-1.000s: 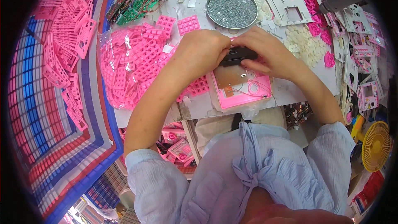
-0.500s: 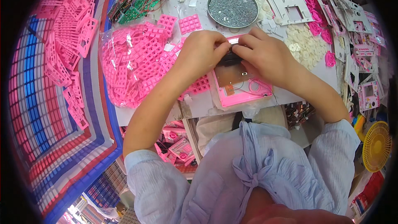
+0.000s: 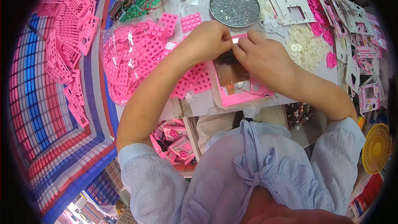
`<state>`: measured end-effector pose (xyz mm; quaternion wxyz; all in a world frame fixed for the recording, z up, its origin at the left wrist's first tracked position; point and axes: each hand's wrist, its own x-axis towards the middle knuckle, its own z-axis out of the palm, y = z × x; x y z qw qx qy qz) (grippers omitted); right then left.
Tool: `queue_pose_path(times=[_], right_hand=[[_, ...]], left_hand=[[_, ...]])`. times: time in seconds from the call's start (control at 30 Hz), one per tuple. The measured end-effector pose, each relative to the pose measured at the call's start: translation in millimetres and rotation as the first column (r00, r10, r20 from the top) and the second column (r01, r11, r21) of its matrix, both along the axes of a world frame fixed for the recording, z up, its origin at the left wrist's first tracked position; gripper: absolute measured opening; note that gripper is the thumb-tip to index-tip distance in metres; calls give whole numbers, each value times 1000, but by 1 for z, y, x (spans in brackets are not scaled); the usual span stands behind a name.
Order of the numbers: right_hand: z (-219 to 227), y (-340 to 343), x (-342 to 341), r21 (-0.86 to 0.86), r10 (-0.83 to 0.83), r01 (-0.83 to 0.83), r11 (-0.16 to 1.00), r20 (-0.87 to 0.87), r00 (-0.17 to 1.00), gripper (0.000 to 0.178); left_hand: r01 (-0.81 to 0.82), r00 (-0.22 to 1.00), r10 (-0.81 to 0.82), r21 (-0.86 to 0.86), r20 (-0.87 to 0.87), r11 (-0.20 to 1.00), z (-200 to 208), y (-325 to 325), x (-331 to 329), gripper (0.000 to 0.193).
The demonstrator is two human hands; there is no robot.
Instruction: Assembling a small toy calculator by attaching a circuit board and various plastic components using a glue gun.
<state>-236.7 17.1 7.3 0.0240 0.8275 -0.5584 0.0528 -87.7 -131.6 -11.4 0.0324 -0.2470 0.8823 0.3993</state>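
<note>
A pink plastic housing (image 3: pixel 242 98) lies at the table's front edge, with a brown board (image 3: pixel 233 76), a black part (image 3: pixel 226 59) and thin red wires inside. My left hand (image 3: pixel 209 41) is at the housing's far left corner, fingers curled and pinched; whatever is between them is hidden. Over the far right side bends my right hand (image 3: pixel 265 56), its thumb and fingers drawn together next to the black part. What they grip cannot be seen.
Pink keypad pieces in a clear bag (image 3: pixel 132 62) lie left. Beyond stand a round tin of screws (image 3: pixel 235 6) and green circuit boards (image 3: pixel 145 0). White discs (image 3: pixel 306 47), a white panel (image 3: pixel 290 7) and magenta parts (image 3: pixel 317 14) are right. Pink frames (image 3: pixel 68 29) rest on striped fabric.
My left hand has shifted up and left, away from the black part. My right hand has turned slightly and covers more of the housing's right side.
</note>
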Motion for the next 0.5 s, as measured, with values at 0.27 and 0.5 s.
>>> queue_pose_path(times=[0.27,0.5], right_hand=[[7,-2,-16,82,118,-138,987,211,970,32],[5,9,-14,68,50,-74,995,305,951,38]], left_hand=[[36,995,-57,230,86,972,12,1,6,16],[39,999,-45,180,31,983,7,5,9,21]])
